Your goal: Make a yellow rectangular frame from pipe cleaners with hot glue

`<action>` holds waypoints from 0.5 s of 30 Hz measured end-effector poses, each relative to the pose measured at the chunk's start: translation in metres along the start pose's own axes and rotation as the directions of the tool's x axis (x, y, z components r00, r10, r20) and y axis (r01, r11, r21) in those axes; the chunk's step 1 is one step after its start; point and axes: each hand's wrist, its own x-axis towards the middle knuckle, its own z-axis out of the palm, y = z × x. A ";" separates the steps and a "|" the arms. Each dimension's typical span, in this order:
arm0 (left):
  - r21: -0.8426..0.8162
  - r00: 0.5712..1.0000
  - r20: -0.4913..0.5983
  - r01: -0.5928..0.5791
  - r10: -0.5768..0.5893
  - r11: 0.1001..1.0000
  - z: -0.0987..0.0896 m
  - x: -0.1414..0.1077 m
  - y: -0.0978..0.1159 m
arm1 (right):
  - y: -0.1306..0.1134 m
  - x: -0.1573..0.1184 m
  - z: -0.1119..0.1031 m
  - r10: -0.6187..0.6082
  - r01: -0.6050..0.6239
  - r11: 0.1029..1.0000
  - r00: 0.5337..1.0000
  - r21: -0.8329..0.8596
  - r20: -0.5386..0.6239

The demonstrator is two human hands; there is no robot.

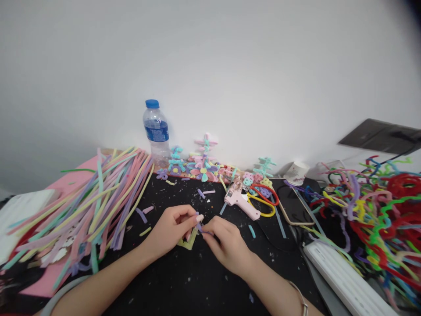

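Close together at the middle of the black table, my left hand (174, 228) and my right hand (226, 241) both pinch a small pipe-cleaner piece. Its purple part (199, 227) runs between the fingertips, and a pale pink end (199, 217) pokes up by my left thumb. Just below the fingers is a yellow-green bent pipe cleaner (187, 243); whether it is joined to the purple part I cannot tell. My fingertips partly hide the piece.
Many pastel pipe cleaners (105, 197) lie at left, bright tangled ones (378, 210) at right. Beyond my hands are a pink glue gun (241, 202), pipe-cleaner flowers (203, 170), a bottle (156, 131), a phone (294, 204) and a paper cup (296, 172). A white power strip (345, 276) lies right.
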 end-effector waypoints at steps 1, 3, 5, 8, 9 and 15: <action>0.015 1.000 0.011 -0.008 0.008 1.000 0.000 0.000 0.001 | 0.001 0.000 -0.001 0.017 -0.017 1.000 1.000 -0.001 -0.014; 0.050 0.999 0.039 -0.024 0.022 0.998 -0.001 -0.001 0.002 | 0.002 -0.001 -0.002 0.062 -0.062 0.998 0.997 -0.008 -0.042; 0.083 0.997 0.076 -0.039 0.032 0.996 -0.001 -0.001 0.002 | 0.003 -0.001 -0.004 0.103 -0.104 0.995 0.993 -0.005 -0.059; 0.100 0.981 0.192 -0.037 0.017 0.994 -0.002 -0.002 -0.001 | 0.002 0.000 -0.006 0.130 -0.128 0.991 0.990 0.035 -0.058; 0.096 0.971 0.240 -0.024 0.000 0.995 -0.002 -0.002 -0.001 | 0.001 0.000 -0.006 0.131 -0.129 0.990 0.990 0.056 -0.053; 0.095 0.894 0.434 0.072 -0.106 0.993 0.001 -0.007 -0.001 | -0.007 0.000 -0.001 0.133 -0.134 0.980 0.991 0.147 0.016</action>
